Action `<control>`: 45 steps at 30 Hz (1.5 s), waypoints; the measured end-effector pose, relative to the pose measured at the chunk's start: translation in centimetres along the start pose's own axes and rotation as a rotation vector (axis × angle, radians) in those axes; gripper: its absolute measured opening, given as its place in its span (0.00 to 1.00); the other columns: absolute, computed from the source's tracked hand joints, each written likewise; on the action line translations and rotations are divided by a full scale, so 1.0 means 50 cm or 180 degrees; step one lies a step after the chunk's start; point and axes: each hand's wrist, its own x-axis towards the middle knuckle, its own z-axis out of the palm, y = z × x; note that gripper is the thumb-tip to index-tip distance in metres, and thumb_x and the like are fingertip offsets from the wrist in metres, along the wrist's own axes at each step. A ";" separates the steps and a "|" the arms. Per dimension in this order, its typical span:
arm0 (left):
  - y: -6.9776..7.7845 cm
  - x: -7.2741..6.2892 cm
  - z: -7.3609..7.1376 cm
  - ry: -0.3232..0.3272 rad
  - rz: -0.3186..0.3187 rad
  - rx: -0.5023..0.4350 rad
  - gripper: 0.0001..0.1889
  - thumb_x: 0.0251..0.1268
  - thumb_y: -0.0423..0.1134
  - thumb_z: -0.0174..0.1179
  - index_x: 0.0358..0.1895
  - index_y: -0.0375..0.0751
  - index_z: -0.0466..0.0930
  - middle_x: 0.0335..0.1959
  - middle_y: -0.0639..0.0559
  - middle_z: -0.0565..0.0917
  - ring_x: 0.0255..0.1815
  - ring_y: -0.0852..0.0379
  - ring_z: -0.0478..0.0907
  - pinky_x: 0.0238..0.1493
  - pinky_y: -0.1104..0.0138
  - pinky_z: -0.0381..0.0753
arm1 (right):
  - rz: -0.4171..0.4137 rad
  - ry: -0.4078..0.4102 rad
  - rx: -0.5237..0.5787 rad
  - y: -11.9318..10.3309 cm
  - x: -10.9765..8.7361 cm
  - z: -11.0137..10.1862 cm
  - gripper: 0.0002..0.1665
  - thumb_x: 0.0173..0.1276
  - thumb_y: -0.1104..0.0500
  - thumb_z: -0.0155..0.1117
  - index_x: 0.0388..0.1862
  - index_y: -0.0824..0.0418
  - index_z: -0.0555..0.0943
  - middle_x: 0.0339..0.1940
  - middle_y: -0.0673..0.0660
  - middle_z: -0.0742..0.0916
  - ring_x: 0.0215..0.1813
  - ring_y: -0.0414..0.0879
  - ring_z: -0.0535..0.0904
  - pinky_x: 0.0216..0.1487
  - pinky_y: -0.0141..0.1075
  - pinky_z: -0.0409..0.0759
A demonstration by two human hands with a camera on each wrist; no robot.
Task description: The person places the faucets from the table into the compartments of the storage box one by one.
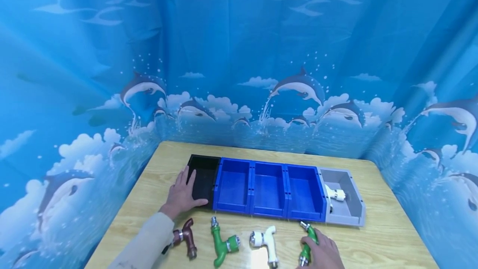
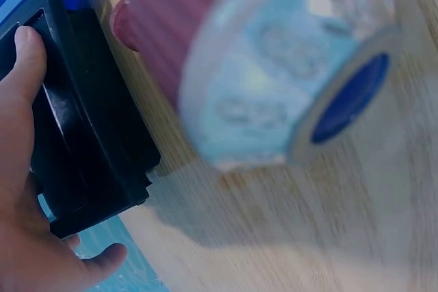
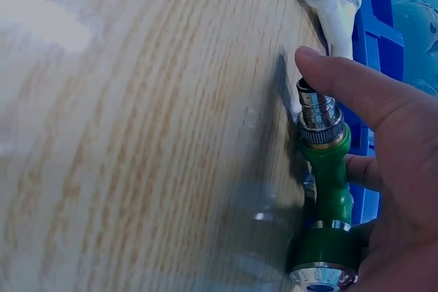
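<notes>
My left hand [image 1: 183, 194] rests at the black bin [image 1: 204, 177], its fingers spread along the left side and the thumb near the front edge. In the left wrist view, the thumb [image 2: 29, 59] lies over the bin's dark wall. A maroon faucet [image 1: 188, 239] lies just below that hand. My right hand [image 1: 325, 251] holds a green faucet [image 3: 333, 186] with a chrome threaded end, fingers behind its body and thumb beside the metal tip. Between the hands lie another green faucet [image 1: 221, 245] and a white faucet [image 1: 269, 242].
Three blue bins [image 1: 269, 212] stand in a joined row right of the black one. A grey bin [image 1: 345, 219] ends the row and contains a white faucet [image 1: 337, 194]. The wooden table [image 1: 388, 219] is enclosed by a dolphin-print blue curtain [image 1: 239, 53].
</notes>
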 end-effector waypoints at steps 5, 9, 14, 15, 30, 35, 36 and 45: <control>0.004 0.000 -0.001 0.0037 -0.0047 -0.0072 0.66 0.43 0.66 0.71 0.77 0.34 0.41 0.78 0.32 0.41 0.76 0.33 0.41 0.68 0.37 0.58 | -0.0029 0.0008 0.0000 -0.002 -0.003 -0.004 0.47 0.28 0.28 0.78 0.46 0.52 0.80 0.60 0.76 0.74 0.61 0.70 0.69 0.59 0.64 0.67; 0.006 0.001 0.000 0.0038 -0.0074 -0.0098 0.69 0.42 0.67 0.71 0.76 0.28 0.37 0.77 0.29 0.39 0.77 0.32 0.39 0.71 0.40 0.53 | 0.0032 -0.0066 0.0043 -0.004 -0.001 -0.003 0.46 0.28 0.28 0.78 0.46 0.52 0.80 0.61 0.77 0.73 0.62 0.70 0.69 0.59 0.65 0.65; 0.008 0.003 -0.001 -0.0009 -0.0179 -0.0090 0.71 0.41 0.67 0.71 0.75 0.25 0.35 0.76 0.28 0.39 0.77 0.33 0.39 0.73 0.42 0.49 | 0.0036 -0.0076 0.0047 -0.002 0.000 0.001 0.46 0.28 0.28 0.78 0.46 0.52 0.80 0.61 0.77 0.73 0.62 0.70 0.69 0.59 0.65 0.65; 0.008 0.003 -0.002 -0.0011 -0.0195 -0.0093 0.71 0.41 0.67 0.72 0.75 0.25 0.36 0.76 0.28 0.40 0.77 0.33 0.39 0.73 0.42 0.49 | 0.0023 -0.0059 0.0040 -0.001 -0.001 0.003 0.46 0.28 0.28 0.78 0.46 0.52 0.80 0.61 0.77 0.73 0.62 0.70 0.69 0.59 0.65 0.65; 0.014 0.001 -0.002 0.0072 -0.0381 -0.0202 0.72 0.36 0.64 0.76 0.75 0.25 0.39 0.74 0.27 0.49 0.75 0.30 0.44 0.71 0.39 0.48 | 0.0099 -0.0116 0.0050 0.001 0.000 0.004 0.47 0.28 0.28 0.78 0.46 0.52 0.80 0.61 0.77 0.73 0.62 0.70 0.68 0.59 0.66 0.65; 0.018 0.000 -0.008 0.0039 -0.0342 -0.0186 0.71 0.37 0.62 0.76 0.74 0.23 0.38 0.75 0.26 0.47 0.75 0.30 0.42 0.72 0.40 0.48 | 0.0063 -0.0079 0.0051 0.001 -0.002 0.004 0.47 0.28 0.27 0.77 0.47 0.52 0.80 0.61 0.76 0.73 0.62 0.70 0.68 0.59 0.65 0.65; 0.019 -0.001 -0.010 0.0026 -0.0330 -0.0189 0.71 0.38 0.62 0.76 0.74 0.23 0.38 0.75 0.26 0.47 0.75 0.30 0.42 0.72 0.41 0.48 | 0.0069 -0.0091 0.0059 0.001 -0.002 0.003 0.48 0.28 0.27 0.77 0.47 0.52 0.80 0.62 0.77 0.73 0.63 0.70 0.68 0.59 0.66 0.65; 0.018 -0.007 -0.022 -0.0085 -0.0289 -0.0185 0.70 0.39 0.56 0.77 0.75 0.24 0.36 0.74 0.26 0.49 0.75 0.31 0.46 0.70 0.38 0.52 | 0.0063 -0.0106 0.0110 0.000 -0.004 0.002 0.48 0.29 0.27 0.77 0.47 0.52 0.80 0.62 0.77 0.72 0.63 0.70 0.68 0.59 0.66 0.64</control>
